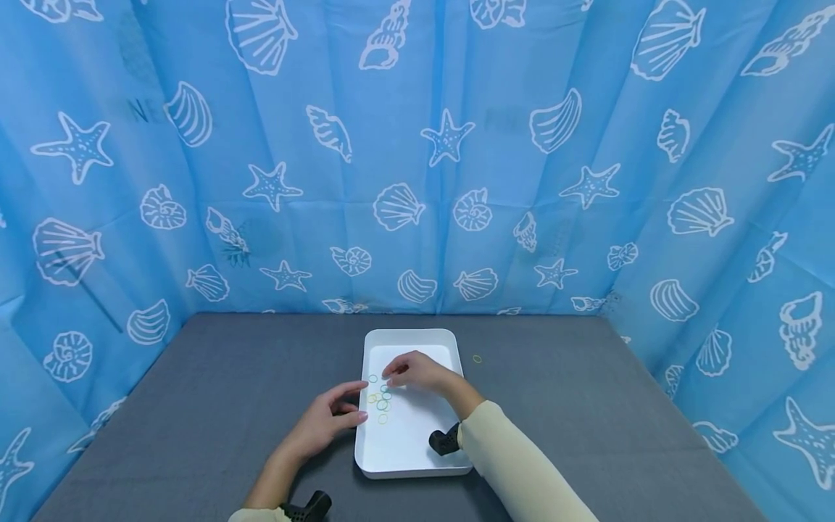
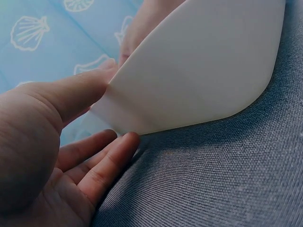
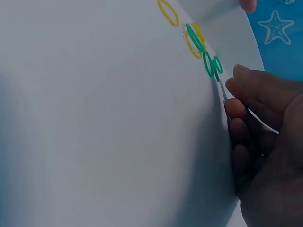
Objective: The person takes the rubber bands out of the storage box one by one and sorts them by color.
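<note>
Smooth white plastic tray (image 1: 404, 442) on grey woven cloth (image 1: 215, 391); left hand (image 1: 326, 424) spread, steadying rim; right hand (image 1: 417, 371) pinching thin green-yellow rubber bands (image 1: 378, 397).

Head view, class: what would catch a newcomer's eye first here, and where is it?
A white tray sits mid-table on grey cloth, holding small green and yellow rubber bands near its left side. Both hands meet there: the left hand touches the tray's left edge, and the right hand reaches over the bands. Behind hangs a blue seashell curtain.
</note>
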### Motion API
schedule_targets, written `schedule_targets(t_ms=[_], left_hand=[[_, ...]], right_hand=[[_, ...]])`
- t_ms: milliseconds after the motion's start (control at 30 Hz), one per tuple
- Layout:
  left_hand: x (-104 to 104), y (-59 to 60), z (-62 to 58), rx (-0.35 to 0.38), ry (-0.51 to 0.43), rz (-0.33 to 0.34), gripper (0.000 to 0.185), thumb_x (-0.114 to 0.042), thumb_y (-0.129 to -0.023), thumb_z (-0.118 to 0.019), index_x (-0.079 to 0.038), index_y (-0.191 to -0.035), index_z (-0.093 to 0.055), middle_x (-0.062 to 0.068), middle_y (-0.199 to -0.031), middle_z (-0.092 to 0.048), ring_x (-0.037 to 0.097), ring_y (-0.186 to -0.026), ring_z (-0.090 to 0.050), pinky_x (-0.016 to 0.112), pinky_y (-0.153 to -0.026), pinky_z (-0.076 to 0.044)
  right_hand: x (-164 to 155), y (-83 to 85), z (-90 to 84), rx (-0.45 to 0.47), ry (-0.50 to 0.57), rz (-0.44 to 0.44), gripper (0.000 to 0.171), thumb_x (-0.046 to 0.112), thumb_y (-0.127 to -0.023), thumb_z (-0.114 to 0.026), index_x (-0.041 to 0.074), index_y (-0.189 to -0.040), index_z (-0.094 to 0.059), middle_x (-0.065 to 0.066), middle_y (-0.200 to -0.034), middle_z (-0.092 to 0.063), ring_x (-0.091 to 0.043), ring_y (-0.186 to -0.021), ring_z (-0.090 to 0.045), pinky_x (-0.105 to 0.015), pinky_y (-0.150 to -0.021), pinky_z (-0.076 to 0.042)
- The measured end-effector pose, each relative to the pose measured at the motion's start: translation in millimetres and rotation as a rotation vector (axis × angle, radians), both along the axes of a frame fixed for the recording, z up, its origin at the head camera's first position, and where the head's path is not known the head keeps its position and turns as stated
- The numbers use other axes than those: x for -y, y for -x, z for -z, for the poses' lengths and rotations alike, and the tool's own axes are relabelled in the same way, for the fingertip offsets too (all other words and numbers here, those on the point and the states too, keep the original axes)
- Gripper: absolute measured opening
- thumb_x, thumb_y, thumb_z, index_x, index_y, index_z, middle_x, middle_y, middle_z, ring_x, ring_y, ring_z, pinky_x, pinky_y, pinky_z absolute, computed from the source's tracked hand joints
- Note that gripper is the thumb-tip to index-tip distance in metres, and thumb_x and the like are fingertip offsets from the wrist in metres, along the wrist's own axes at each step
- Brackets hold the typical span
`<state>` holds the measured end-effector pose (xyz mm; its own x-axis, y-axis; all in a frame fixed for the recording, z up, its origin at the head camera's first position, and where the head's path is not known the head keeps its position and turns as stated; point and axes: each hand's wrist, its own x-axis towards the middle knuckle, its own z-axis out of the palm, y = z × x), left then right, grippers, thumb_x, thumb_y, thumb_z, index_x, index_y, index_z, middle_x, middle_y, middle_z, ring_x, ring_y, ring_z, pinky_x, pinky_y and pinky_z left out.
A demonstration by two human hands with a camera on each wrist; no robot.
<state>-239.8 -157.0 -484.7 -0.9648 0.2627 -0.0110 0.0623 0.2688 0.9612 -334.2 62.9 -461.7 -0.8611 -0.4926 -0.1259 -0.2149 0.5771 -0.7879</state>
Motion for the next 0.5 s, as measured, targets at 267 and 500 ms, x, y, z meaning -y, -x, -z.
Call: schedule_targets(t_ms=[267, 500], left_hand=[[0.9, 0.8, 2.4, -0.002, 0.002, 0.007, 0.054, -0.020, -0.089, -0.072, -0.011, -0.138, -0.053, 0.017, -0.136, -0.051, 0.023, -0.098, -0.060, 0.036, -0.079, -0.050], [0.7, 1.8, 2.9, -0.012, 0.012, 0.006, 0.054, -0.019, -0.089, -0.072, -0.011, -0.138, -0.053, 0.017, -0.136, -0.051, 0.023, -0.098, -0.060, 0.036, -0.079, -0.050]], right_hand=[[7.5, -2.3, 1.5, -0.050, -0.058, -0.033, 0.008, 0.008, -0.089, -0.071, 0.012, -0.094, -0.075, 0.003, -0.080, -0.060, -0.012, -0.075, -0.051, -0.028, -0.070, -0.040], [10.6, -2.4, 1.4, -0.075, -0.085, -0.023, 0.010, 0.005, -0.089, -0.069, 0.013, -0.086, -0.075, 0.005, -0.079, -0.064, -0.011, -0.074, -0.052, -0.028, -0.071, -0.040]])
